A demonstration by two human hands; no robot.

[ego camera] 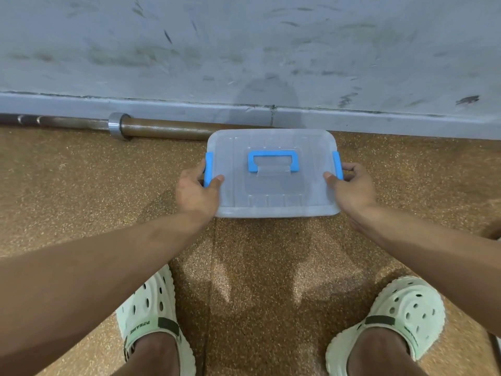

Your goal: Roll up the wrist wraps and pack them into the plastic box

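Gripping plastic box [272,173], lid on, contents unclear: left hand [195,191] clamped at its 9 o'clock latch, right hand [352,189] at 3 o'clock.

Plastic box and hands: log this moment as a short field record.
box: translucent plastic box, lid on, blue handle lying flat on top
left hand: left hand grips the left side at the blue latch
right hand: right hand grips the right side at the other latch
wrist wraps: none visible
floor: speckled brown floor
behind box: barbell along the wall
feet: pale green clogs
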